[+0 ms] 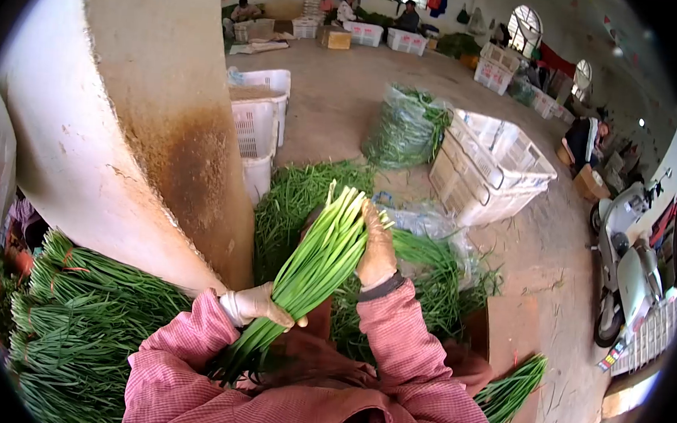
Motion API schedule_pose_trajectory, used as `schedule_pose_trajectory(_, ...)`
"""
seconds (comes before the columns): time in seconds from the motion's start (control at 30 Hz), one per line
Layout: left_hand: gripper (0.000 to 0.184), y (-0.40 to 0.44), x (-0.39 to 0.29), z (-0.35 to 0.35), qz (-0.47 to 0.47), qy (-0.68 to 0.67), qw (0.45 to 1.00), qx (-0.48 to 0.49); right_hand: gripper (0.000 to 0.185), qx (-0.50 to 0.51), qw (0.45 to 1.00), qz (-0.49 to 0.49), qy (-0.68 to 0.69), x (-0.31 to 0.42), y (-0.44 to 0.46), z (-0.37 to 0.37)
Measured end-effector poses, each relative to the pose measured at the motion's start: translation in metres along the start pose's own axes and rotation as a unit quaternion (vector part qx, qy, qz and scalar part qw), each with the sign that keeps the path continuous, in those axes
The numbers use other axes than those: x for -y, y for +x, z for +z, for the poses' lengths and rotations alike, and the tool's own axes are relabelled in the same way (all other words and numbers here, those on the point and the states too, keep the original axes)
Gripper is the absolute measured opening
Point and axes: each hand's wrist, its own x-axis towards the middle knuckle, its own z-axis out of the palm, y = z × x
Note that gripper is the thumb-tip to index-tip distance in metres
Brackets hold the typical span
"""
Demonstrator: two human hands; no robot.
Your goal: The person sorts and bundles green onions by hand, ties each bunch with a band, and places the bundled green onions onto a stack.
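Note:
A thick bunch of long green stalks (316,257) with pale cut ends slants across the middle of the view. My left hand (257,305), in a whitish glove, is wrapped round its lower part. My right hand (377,245), in a tan-stained glove, grips the bunch near the pale ends at its right side. Loose green stalks (427,290) lie on the floor beyond and below my right arm. A smaller green bunch (512,389) lies on a brown board (511,327) at the lower right.
Tied green bundles (90,336) are piled at left beside a stained pillar (178,116). White crates (492,170), a filled plastic bag (407,129) and a green heap (300,197) stand ahead. A scooter (629,268) is at right. Several people sit farther back.

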Motion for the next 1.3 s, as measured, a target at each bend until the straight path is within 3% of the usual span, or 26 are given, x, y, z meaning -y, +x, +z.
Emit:
schedule_pose_trajectory(0.07, 0.044, -0.012, 0.047, -0.004, -0.062, -0.071, 0.995, 0.032, 0.032, -0.016, 0.995, -0.038, -0.086, -0.01, 0.011, -0.038)
schedule_pose_trajectory(0.13, 0.045, -0.029, 0.049, 0.028, -0.084, -0.068, 0.994, -0.015, 0.032, -0.073, 0.986, -0.026, -0.151, -0.002, 0.009, -0.07)
schedule_pose_trajectory(0.2, 0.048, -0.032, 0.084, 0.032, -0.099, -0.124, 0.987, -0.011, 0.033, -0.091, 0.987, -0.08, -0.105, 0.011, 0.009, -0.11)
schedule_pose_trajectory(0.27, 0.048, -0.029, 0.099, 0.039, -0.055, -0.161, 0.985, -0.039, 0.033, -0.144, 0.975, -0.105, -0.136, 0.022, -0.008, -0.12)
schedule_pose_trajectory(0.33, 0.048, -0.027, 0.094, 0.044, -0.041, -0.118, 0.989, -0.073, 0.034, -0.133, 0.954, -0.149, -0.222, 0.025, -0.032, -0.121)
schedule_pose_trajectory(0.4, 0.052, -0.025, 0.095, 0.041, -0.063, -0.175, 0.98, -0.068, 0.033, -0.108, 0.931, -0.166, -0.307, 0.023, -0.06, -0.109)
schedule_pose_trajectory(0.43, 0.052, -0.024, 0.094, 0.043, -0.067, -0.173, 0.98, -0.068, 0.017, -0.09, 0.938, -0.162, -0.294, 0.017, -0.069, -0.109)
schedule_pose_trajectory(0.47, 0.051, -0.024, 0.091, 0.045, -0.081, -0.178, 0.978, -0.074, 0.011, -0.04, 0.918, -0.19, -0.346, 0.012, -0.076, -0.107)
schedule_pose_trajectory(0.53, 0.05, -0.024, 0.087, 0.05, -0.102, -0.179, 0.975, -0.081, 0.013, -0.004, 0.909, -0.166, -0.382, -0.003, -0.082, -0.107)
schedule_pose_trajectory(0.63, 0.048, -0.02, 0.087, 0.057, -0.08, -0.164, 0.976, -0.121, 0.018, 0.031, 0.791, -0.12, -0.598, -0.002, -0.089, -0.105)
schedule_pose_trajectory(0.67, 0.047, -0.018, 0.09, 0.055, -0.054, -0.09, 0.986, -0.128, 0.018, 0.029, 0.793, -0.121, -0.596, -0.003, -0.089, -0.107)
schedule_pose_trajectory(0.73, 0.047, -0.016, 0.089, 0.057, -0.029, -0.013, 0.99, -0.135, 0.017, 0.011, 0.879, -0.053, -0.474, -0.006, -0.085, -0.118)
schedule_pose_trajectory(0.77, 0.049, -0.016, 0.09, 0.06, -0.014, -0.012, 0.987, -0.16, 0.014, -0.003, 0.903, -0.116, -0.413, -0.013, -0.08, -0.128)
schedule_pose_trajectory(0.8, 0.051, -0.015, 0.089, 0.065, 0.0, -0.012, 0.983, -0.185, 0.019, -0.029, 0.834, -0.234, -0.499, -0.002, -0.081, -0.119)
schedule_pose_trajectory(0.87, 0.053, -0.014, 0.083, 0.076, -0.019, -0.046, 0.978, -0.203, 0.022, -0.082, 0.666, -0.356, -0.65, 0.019, -0.084, -0.102)
schedule_pose_trajectory(0.93, 0.055, -0.014, 0.086, 0.078, -0.038, -0.078, 0.971, -0.221, 0.031, 0.0, 0.573, -0.38, -0.726, 0.025, -0.088, -0.092)
schedule_pose_trajectory(1.0, 0.058, -0.014, 0.089, 0.076, -0.023, 0.038, 0.976, -0.211, 0.02, 0.02, 0.557, -0.31, -0.77, 0.011, -0.083, -0.093)
schedule_pose_trajectory(1.07, 0.059, -0.012, 0.081, 0.082, -0.033, 0.039, 0.976, -0.211, 0.012, 0.012, 0.508, -0.319, -0.8, 0.001, -0.075, -0.101)
schedule_pose_trajectory(1.2, 0.06, -0.013, 0.08, 0.082, -0.002, 0.053, 0.978, -0.201, 0.01, 0.009, 0.548, -0.344, -0.763, 0.003, -0.069, -0.111)
schedule_pose_trajectory(1.27, 0.059, -0.012, 0.082, 0.08, -0.038, 0.03, 0.977, -0.205, 0.022, -0.09, 0.597, -0.396, -0.692, 0.017, -0.054, -0.133)
schedule_pose_trajectory(1.3, 0.059, -0.012, 0.084, 0.079, -0.039, 0.029, 0.978, -0.205, 0.027, -0.168, 0.558, -0.384, -0.716, 0.029, -0.042, -0.16)
